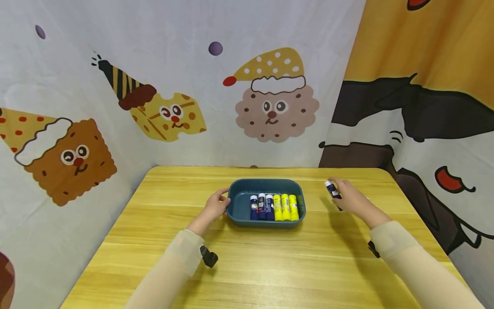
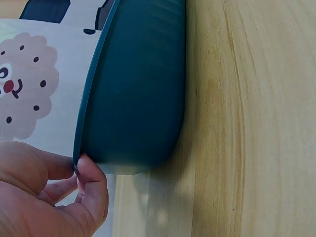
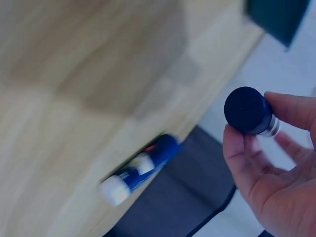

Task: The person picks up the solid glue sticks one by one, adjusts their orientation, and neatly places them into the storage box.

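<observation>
My left hand point(image 1: 216, 204) pinches the left rim of a dark teal plastic bin point(image 1: 252, 224) between thumb and fingers; the left wrist view shows this grip up close. Inside the bin, three dark blue glue sticks with white caps point(image 1: 262, 207) lie side by side with three yellow glue sticks point(image 1: 285, 207). To the right of the bin, my right hand point(image 1: 349, 198) holds another dark blue glue stick point(image 1: 332, 189) above the table, its blue end facing the right wrist camera. One more blue glue stick point(image 3: 143, 168) lies on the tabletop beneath that hand, mostly hidden in the head view.
The wooden table point(image 1: 247, 266) ends at a back edge close behind the bin. A printed curtain point(image 1: 216, 107) with cartoon figures hangs behind and along the sides. Dark straps or mounts point(image 1: 209, 256) sit at both wrists.
</observation>
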The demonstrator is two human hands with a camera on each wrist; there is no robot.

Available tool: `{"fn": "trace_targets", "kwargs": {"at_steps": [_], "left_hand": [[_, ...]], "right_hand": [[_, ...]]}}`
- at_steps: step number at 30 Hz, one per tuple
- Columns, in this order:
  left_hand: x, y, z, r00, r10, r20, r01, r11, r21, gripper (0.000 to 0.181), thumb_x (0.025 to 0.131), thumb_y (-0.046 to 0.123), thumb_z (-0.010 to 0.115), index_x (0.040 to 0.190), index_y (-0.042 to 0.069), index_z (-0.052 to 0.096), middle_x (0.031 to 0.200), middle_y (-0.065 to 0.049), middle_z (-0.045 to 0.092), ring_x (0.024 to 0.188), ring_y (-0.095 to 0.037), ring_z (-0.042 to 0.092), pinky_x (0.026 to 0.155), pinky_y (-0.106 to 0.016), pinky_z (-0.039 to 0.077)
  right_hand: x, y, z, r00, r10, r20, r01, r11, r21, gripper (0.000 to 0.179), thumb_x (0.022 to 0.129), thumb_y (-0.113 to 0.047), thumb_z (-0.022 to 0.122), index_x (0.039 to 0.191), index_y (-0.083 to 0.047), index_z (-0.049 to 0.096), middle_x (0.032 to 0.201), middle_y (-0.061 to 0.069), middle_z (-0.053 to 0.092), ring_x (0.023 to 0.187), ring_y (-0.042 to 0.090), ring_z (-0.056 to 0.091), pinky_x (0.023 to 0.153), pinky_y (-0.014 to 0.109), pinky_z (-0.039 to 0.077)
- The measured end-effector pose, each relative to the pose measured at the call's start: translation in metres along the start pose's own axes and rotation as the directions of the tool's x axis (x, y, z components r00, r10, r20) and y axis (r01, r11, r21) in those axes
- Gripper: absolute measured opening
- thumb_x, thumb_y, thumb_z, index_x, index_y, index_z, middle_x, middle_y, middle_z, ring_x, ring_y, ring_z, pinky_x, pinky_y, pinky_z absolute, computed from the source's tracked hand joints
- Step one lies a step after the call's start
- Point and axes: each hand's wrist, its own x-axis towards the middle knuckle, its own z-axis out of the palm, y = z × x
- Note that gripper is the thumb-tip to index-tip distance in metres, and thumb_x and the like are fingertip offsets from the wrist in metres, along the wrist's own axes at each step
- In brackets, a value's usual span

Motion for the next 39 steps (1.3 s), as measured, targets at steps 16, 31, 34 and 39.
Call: {"fn": "trace_targets", "kwargs": {"at_steps": [16,31,34,39], "left_hand": [[0.003,-0.003,0.001,1.0,-0.001,0.007,0.001,1.0,0.002,0.041,0.096,0.006,0.053,0.137,0.007,0.048,0.094,-0.012,0.05,0.055,-0.017,0.049,0.059,-0.039,0.053],[0.003,-0.004,0.001,1.0,-0.008,0.011,0.009,1.0,-0.018,0.041,0.096,0.005,0.053,0.137,0.006,0.048,0.096,-0.013,0.051,0.055,-0.013,0.047,0.058,-0.036,0.052],[0.003,-0.003,0.0,1.0,-0.009,0.01,0.009,1.0,-0.014,0.041,0.095,0.005,0.053,0.136,0.006,0.048,0.096,-0.014,0.051,0.055,-0.013,0.047,0.059,-0.038,0.053],[0.003,-0.002,0.0,1.0,-0.015,0.016,0.015,1.0,-0.008,0.042,0.096,0.007,0.053,0.137,0.007,0.047,0.098,-0.014,0.052,0.057,-0.013,0.048,0.062,-0.04,0.054]], "right_hand": [[0.031,-0.096,-0.001,0.989,0.119,0.082,-0.14,0.928,0.346,0.068,0.088,-0.011,0.065,0.144,-0.007,0.026,0.11,0.027,0.052,0.084,0.032,0.063,0.061,0.034,0.057],[0.064,-0.183,0.061,0.955,0.19,0.227,-0.281,0.823,0.494,0.064,0.084,-0.013,0.072,0.136,-0.015,0.034,0.111,0.021,0.054,0.079,0.028,0.062,0.07,0.043,0.058],[0.069,-0.196,0.077,0.953,0.191,0.234,-0.284,0.829,0.482,0.065,0.082,-0.012,0.074,0.134,-0.013,0.036,0.113,0.022,0.055,0.075,0.027,0.064,0.065,0.041,0.058],[0.076,-0.215,0.097,0.953,0.208,0.22,-0.285,0.859,0.425,0.068,0.078,-0.013,0.078,0.132,-0.009,0.038,0.119,0.023,0.052,0.07,0.026,0.063,0.054,0.033,0.057]]}}
